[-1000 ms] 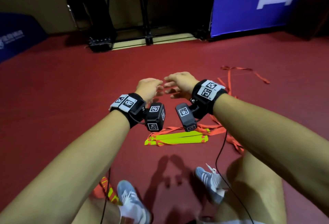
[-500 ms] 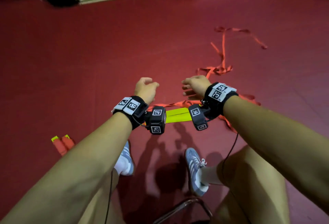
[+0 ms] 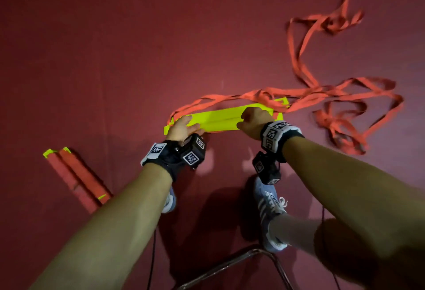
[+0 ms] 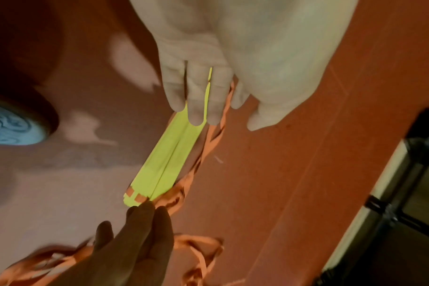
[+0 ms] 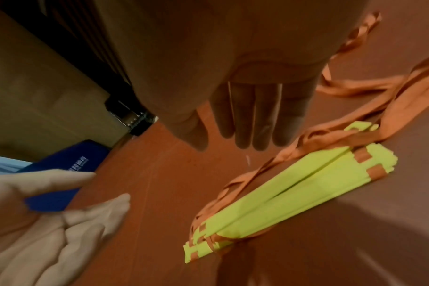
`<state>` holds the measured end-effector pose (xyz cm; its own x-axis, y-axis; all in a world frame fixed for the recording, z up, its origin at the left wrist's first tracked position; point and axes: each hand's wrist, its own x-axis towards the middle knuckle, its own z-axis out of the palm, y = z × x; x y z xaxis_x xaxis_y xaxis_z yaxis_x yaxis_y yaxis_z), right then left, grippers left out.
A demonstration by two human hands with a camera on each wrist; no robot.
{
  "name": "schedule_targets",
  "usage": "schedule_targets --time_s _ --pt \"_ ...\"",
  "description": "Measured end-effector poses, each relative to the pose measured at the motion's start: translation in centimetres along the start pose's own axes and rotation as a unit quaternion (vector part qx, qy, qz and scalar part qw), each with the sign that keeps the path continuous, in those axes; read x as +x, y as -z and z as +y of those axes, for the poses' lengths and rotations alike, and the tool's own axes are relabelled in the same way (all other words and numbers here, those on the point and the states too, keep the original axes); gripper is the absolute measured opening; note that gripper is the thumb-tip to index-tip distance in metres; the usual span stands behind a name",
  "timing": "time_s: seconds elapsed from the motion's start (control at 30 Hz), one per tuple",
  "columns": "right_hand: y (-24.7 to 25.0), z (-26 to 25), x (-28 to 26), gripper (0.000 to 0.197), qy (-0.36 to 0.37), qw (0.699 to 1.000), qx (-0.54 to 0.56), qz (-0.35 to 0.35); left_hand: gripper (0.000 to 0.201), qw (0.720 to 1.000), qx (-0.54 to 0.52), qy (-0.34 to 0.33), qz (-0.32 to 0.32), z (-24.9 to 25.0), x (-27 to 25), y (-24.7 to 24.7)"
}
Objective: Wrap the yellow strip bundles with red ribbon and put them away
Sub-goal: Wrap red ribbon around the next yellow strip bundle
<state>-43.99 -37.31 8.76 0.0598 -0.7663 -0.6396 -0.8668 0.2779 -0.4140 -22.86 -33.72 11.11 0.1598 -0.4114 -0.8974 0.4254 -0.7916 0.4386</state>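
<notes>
Both hands have descended from mid-air. Fingers (image 4: 196,100) of the left hand (image 3: 181,127) lie straight over one end of the flat yellow strip bundle (image 3: 218,120); the right hand (image 3: 253,121), fingers also unbent, meets the other end; neither grips. Beyond the fingers, tangled red ribbon (image 3: 322,94) crosses the open dark-red floor (image 3: 115,59); two red-wrapped bundles (image 3: 76,174) lie well left. Wrapping likely begins.

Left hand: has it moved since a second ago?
Yes. The left hand has dropped from above the yellow strip bundle to its left end.
</notes>
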Motion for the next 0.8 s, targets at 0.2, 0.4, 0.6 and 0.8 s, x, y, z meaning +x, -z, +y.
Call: schedule_targets --time_s 0.2,0.4,0.6,0.8 --pt "-7.1 0.8 8.2 0.057 0.02 0.996 -0.056 -0.071 0.013 0.995 -0.075 0.068 0.003 -2.5 7.3 1.7" --pt "-14.2 0.2 15.0 0.072 0.096 0.985 -0.133 -0.06 0.019 0.975 -0.173 0.135 0.021 -6.5 13.0 4.3" --pt "-17.5 1.6 20.3 0.082 0.096 0.95 -0.295 -0.019 0.02 0.97 -0.191 0.147 0.026 -7.6 16.8 5.1" --pt "-16.9 1.5 22.3 0.059 0.097 0.926 -0.364 -0.012 0.02 0.972 -0.186 0.142 0.021 -7.4 18.0 4.2"
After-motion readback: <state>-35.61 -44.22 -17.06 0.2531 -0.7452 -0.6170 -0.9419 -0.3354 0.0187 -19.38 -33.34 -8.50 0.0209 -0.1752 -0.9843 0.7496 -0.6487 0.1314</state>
